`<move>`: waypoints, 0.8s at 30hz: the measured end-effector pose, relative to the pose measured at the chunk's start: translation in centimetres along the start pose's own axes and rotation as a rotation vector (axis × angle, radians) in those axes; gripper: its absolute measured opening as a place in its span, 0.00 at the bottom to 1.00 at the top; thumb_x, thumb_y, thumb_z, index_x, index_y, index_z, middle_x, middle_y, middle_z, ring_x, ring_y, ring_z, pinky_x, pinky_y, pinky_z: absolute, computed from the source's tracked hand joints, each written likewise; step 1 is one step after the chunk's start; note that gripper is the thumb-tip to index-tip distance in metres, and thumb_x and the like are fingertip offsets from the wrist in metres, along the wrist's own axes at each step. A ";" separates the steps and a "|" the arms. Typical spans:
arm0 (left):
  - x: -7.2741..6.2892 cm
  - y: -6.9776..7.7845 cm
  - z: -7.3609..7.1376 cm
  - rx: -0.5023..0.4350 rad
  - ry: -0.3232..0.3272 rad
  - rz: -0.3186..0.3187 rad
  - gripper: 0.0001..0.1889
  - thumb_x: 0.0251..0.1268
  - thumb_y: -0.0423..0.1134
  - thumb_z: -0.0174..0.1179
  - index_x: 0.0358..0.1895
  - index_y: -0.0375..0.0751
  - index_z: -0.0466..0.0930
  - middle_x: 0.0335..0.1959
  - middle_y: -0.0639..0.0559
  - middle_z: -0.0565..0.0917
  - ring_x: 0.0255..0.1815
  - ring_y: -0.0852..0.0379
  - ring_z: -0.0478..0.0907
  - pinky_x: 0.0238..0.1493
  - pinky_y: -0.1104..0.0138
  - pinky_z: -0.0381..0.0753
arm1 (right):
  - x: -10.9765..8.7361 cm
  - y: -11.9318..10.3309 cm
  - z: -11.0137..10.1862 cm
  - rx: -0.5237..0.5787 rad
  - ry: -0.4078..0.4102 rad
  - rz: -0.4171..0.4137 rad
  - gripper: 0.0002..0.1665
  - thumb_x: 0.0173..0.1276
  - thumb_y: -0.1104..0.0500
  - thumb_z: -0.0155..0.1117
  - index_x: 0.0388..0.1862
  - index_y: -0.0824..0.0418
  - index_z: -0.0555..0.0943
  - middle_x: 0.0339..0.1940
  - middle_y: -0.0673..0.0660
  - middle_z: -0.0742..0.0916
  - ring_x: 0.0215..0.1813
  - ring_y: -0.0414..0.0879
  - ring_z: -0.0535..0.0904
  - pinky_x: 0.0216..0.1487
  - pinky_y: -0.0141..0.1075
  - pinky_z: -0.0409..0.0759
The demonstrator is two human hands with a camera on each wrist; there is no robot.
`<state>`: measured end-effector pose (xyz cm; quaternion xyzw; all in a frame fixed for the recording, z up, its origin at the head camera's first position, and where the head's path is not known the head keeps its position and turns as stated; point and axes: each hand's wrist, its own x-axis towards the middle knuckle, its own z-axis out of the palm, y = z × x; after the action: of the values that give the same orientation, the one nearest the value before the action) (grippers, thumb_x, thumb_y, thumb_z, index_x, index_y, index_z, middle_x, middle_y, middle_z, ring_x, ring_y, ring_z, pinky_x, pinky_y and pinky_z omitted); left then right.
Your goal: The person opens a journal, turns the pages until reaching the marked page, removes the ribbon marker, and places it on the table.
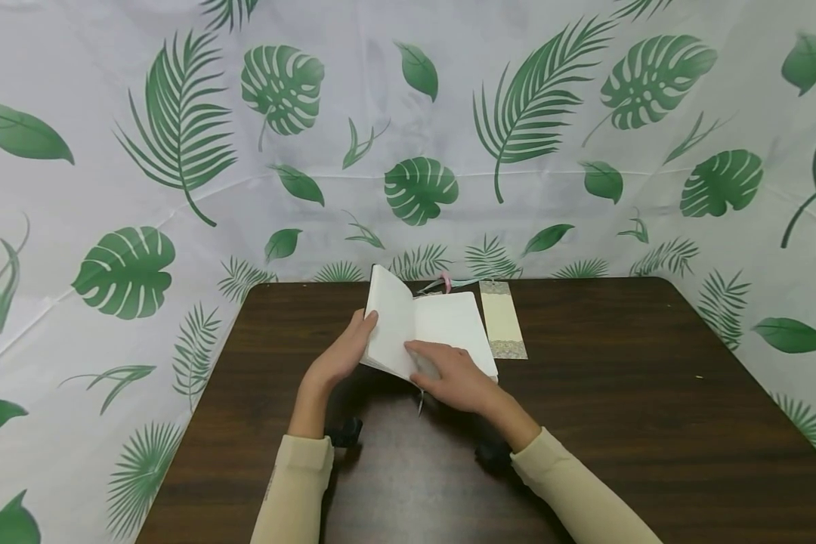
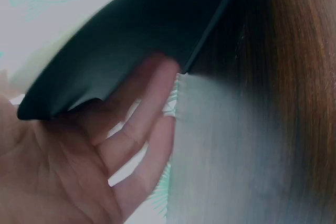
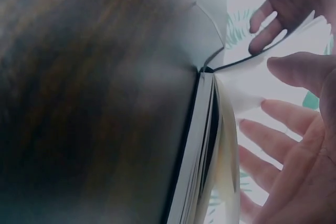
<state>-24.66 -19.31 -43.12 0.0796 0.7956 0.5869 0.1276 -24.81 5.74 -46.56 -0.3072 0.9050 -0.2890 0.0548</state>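
Observation:
An open notebook [image 1: 452, 325] with blank white pages and a dark cover [image 2: 142, 24] lies near the far side of the table. My left hand [image 1: 340, 355] grips its raised left half, thumb over the page edge and fingers behind the cover. Across the inner fold, my right hand [image 1: 455, 378] rests on the pages with fingers extended and spread, as the right wrist view shows. From the spine's near end hangs a thin ribbon marker [image 3: 210, 24]. Just right of the notebook lies a cream paper bookmark [image 1: 503, 321] with patterned ends.
Behind the notebook is a small pink loop [image 1: 446, 282] with pale strands beside it. The dark wood table [image 1: 619, 423] meets a white leaf-print cloth [image 1: 408, 113] at its far edge. Black wrist devices [image 1: 344, 433] sit under both forearms.

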 end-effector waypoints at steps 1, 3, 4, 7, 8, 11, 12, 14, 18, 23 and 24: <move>0.0 0.0 0.0 0.002 0.004 -0.012 0.37 0.90 0.60 0.33 0.85 0.37 0.44 0.71 0.34 0.66 0.68 0.40 0.72 0.73 0.45 0.68 | 0.0 0.0 0.1 -0.003 -0.003 -0.005 0.34 0.80 0.49 0.66 0.82 0.52 0.72 0.79 0.55 0.79 0.79 0.55 0.74 0.72 0.65 0.69; -0.1 0.0 0.0 0.016 0.005 -0.017 0.36 0.90 0.57 0.38 0.85 0.36 0.44 0.72 0.33 0.65 0.68 0.40 0.72 0.72 0.45 0.69 | 0.0 0.0 0.2 -0.008 -0.009 -0.021 0.35 0.81 0.49 0.65 0.83 0.52 0.72 0.80 0.55 0.79 0.79 0.55 0.74 0.73 0.65 0.69; -0.2 0.0 0.0 0.025 0.004 -0.013 0.36 0.90 0.54 0.39 0.85 0.35 0.43 0.73 0.33 0.65 0.67 0.39 0.73 0.72 0.45 0.70 | 0.0 0.0 0.2 -0.013 -0.011 -0.034 0.35 0.81 0.50 0.65 0.83 0.53 0.71 0.80 0.55 0.79 0.79 0.55 0.74 0.74 0.64 0.70; -0.2 -0.2 0.0 0.049 -0.009 0.021 0.33 0.89 0.43 0.41 0.85 0.32 0.42 0.74 0.30 0.63 0.66 0.38 0.74 0.69 0.45 0.72 | 0.0 0.1 0.1 -0.002 -0.019 -0.056 0.35 0.81 0.51 0.65 0.83 0.56 0.71 0.80 0.57 0.78 0.79 0.56 0.75 0.76 0.59 0.72; -0.2 -0.2 0.0 0.052 -0.013 0.034 0.32 0.89 0.40 0.40 0.84 0.31 0.41 0.74 0.29 0.63 0.65 0.37 0.75 0.69 0.45 0.73 | 0.0 0.2 0.0 0.002 -0.023 -0.057 0.35 0.81 0.51 0.66 0.83 0.57 0.71 0.80 0.58 0.78 0.79 0.56 0.74 0.76 0.58 0.72; -0.2 -0.3 -0.1 0.055 -0.016 0.049 0.31 0.88 0.37 0.38 0.84 0.31 0.41 0.73 0.28 0.63 0.64 0.37 0.75 0.68 0.46 0.73 | 0.0 0.5 -0.3 0.015 -0.045 -0.039 0.36 0.81 0.52 0.66 0.82 0.61 0.71 0.80 0.61 0.77 0.81 0.59 0.72 0.79 0.57 0.70; -0.2 -0.3 -0.1 0.055 -0.016 0.047 0.31 0.88 0.37 0.38 0.84 0.31 0.40 0.73 0.28 0.63 0.64 0.37 0.75 0.68 0.46 0.73 | 0.0 0.6 -0.3 0.012 -0.055 -0.030 0.36 0.81 0.52 0.66 0.81 0.62 0.71 0.80 0.63 0.77 0.81 0.60 0.71 0.79 0.57 0.69; -0.2 -0.3 -0.1 0.056 -0.019 0.043 0.31 0.89 0.37 0.37 0.84 0.31 0.40 0.73 0.28 0.63 0.65 0.37 0.74 0.68 0.45 0.72 | -0.1 0.9 -0.5 -0.010 -0.076 -0.013 0.35 0.81 0.52 0.65 0.80 0.65 0.72 0.81 0.66 0.75 0.82 0.63 0.69 0.80 0.59 0.67; -0.3 -0.2 -0.1 0.053 -0.028 0.037 0.31 0.89 0.36 0.37 0.84 0.31 0.39 0.73 0.28 0.62 0.64 0.37 0.74 0.69 0.45 0.71 | -0.1 1.7 -0.9 -0.077 -0.128 0.011 0.35 0.81 0.50 0.64 0.79 0.67 0.73 0.82 0.70 0.73 0.84 0.65 0.66 0.81 0.60 0.65; -0.3 -0.1 -0.2 0.054 -0.039 0.049 0.31 0.89 0.36 0.37 0.84 0.30 0.38 0.72 0.28 0.61 0.63 0.37 0.74 0.68 0.46 0.72 | -0.1 2.6 -1.8 -0.120 -0.192 0.041 0.38 0.81 0.48 0.64 0.80 0.67 0.71 0.84 0.69 0.70 0.85 0.66 0.64 0.82 0.61 0.63; -0.3 -0.2 -0.2 0.054 -0.041 0.050 0.31 0.89 0.36 0.37 0.84 0.30 0.38 0.72 0.28 0.61 0.63 0.37 0.74 0.67 0.47 0.72 | -0.2 2.7 -2.1 -0.120 -0.203 0.050 0.39 0.80 0.48 0.65 0.81 0.67 0.70 0.84 0.70 0.69 0.85 0.66 0.63 0.82 0.61 0.63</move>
<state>-24.43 -19.61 -43.20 0.1151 0.8059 0.5666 0.1270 -26.67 8.62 -46.32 -0.3151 0.9179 -0.2001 0.1349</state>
